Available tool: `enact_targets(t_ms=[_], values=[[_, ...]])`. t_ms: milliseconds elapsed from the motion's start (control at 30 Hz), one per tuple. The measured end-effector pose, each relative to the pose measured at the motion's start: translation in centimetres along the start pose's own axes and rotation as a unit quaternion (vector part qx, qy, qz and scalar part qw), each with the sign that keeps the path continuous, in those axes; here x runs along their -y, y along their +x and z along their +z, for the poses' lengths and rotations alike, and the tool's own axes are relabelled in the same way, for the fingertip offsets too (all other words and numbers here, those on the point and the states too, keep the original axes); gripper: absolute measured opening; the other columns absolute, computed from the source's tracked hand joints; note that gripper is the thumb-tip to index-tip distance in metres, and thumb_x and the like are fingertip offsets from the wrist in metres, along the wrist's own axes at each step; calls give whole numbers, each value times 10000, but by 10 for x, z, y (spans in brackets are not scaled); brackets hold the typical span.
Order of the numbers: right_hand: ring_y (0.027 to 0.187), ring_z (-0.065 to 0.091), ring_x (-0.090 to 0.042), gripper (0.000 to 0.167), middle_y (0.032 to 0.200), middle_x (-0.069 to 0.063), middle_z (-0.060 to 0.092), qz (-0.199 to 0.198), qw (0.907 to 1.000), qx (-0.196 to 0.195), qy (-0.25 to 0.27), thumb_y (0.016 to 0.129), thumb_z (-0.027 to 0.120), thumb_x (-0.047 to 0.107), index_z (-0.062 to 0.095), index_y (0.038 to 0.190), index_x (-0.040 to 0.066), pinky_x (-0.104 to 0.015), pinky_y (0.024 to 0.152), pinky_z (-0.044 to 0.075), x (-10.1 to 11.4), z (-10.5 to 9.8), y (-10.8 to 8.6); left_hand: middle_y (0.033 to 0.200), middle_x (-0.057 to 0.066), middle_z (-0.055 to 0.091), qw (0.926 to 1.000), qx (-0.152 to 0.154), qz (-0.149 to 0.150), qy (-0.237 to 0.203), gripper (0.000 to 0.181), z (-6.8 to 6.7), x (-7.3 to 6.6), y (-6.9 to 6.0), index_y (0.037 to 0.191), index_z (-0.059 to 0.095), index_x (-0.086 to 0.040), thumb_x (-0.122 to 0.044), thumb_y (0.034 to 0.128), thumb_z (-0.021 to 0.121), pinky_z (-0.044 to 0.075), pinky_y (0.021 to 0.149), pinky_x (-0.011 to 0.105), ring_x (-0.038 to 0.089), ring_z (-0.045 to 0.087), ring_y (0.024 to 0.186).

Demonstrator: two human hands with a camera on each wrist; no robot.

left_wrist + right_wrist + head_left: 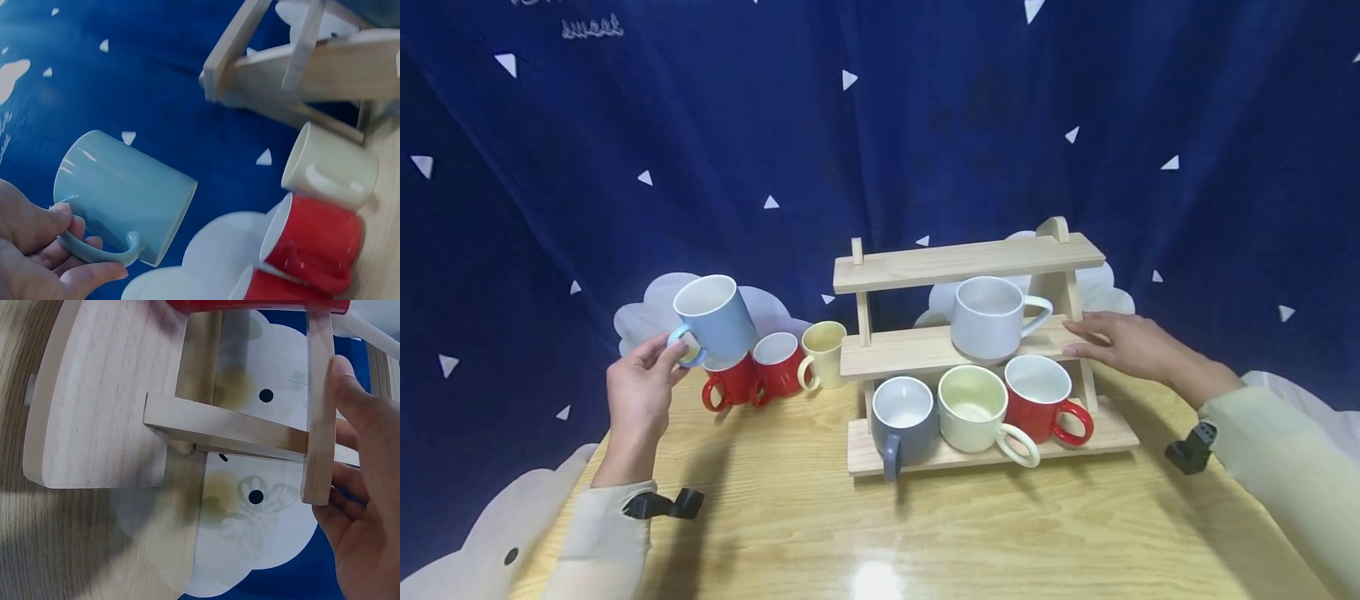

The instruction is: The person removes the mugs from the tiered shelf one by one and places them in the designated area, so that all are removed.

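My left hand pinches the handle of a light blue mug and holds it up in the air. In the left wrist view, thumb and fingers go round the mug's handle. Below it stand two red mugs and a pale yellow mug on the table. My right hand grips the right end of the middle board of a wooden rack; in the right wrist view, the thumb lies on one face of the board and the fingers go behind it.
A white mug stands on the middle board. The bottom board carries a grey-blue mug, a cream mug and a red mug. The top board overhangs them. A dark blue curtain hangs behind the wooden table.
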State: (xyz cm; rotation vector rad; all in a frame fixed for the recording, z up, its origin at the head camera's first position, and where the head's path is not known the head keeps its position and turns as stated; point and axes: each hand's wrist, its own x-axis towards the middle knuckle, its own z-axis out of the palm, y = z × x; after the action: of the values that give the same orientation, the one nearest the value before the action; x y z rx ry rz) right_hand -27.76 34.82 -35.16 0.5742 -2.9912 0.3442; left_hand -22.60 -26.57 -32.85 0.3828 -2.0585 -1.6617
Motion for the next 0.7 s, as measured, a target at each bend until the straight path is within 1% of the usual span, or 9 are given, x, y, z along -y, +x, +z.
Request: enact_targets(t_ms=[100, 200, 333, 500, 600, 700], values=[[1263, 427, -516, 629, 1395, -314, 456, 17, 10000, -5, 20, 939, 596, 512, 554, 1376, 62, -655, 1011, 348, 1, 0, -1, 1118, 99, 646, 9991, -242, -109, -332, 294, -8, 6, 7, 1226, 633, 43, -74, 956, 628, 540, 728, 147, 132, 613, 991], [1267, 424, -515, 633, 1400, -314, 451, 54, 10000, 57, 15, 940, 593, 514, 544, 1385, 67, -657, 1010, 348, 1, 1, -1, 1036, 38, 659, 9964, -458, -235, -674, 297, -15, 14, 14, 1224, 639, 40, -48, 941, 642, 537, 692, 130, 130, 619, 970], [1269, 422, -515, 634, 1402, -316, 447, 82, 9999, 88, 4, 941, 592, 513, 531, 1396, 76, -656, 1011, 350, 1, 0, -1, 995, 6, 674, 9922, -716, -351, -957, 311, -26, 20, 22, 1234, 633, 44, -27, 931, 648, 534, 665, 118, 100, 636, 926], [1267, 425, -514, 636, 1397, -314, 455, 48, 10000, 47, 47, 939, 599, 509, 532, 1394, 71, -653, 1012, 350, 1, -1, 0, 1079, 43, 671, 9891, -935, -577, -979, 348, -36, 33, 31, 1281, 612, 25, -36, 939, 637, 534, 705, 124, 87, 635, 937], [1262, 434, -509, 628, 1390, -309, 466, 22, 10000, 20, 77, 936, 610, 497, 539, 1387, 66, -651, 1005, 357, 1, -1, -1, 1098, 34, 655, 9893, -1016, -739, -737, 349, -41, 44, 36, 1296, 612, -3, -69, 954, 625, 528, 717, 115, 102, 624, 957], [1259, 438, -507, 617, 1385, -307, 472, 7, 10000, 6, 88, 938, 613, 487, 545, 1382, 65, -648, 1002, 359, 1, -1, -1, 1094, 26, 646, 9897, -1074, -824, -473, 343, -45, 58, 42, 1298, 615, -20, -106, 967, 616, 515, 699, 90, 120, 615, 956]])
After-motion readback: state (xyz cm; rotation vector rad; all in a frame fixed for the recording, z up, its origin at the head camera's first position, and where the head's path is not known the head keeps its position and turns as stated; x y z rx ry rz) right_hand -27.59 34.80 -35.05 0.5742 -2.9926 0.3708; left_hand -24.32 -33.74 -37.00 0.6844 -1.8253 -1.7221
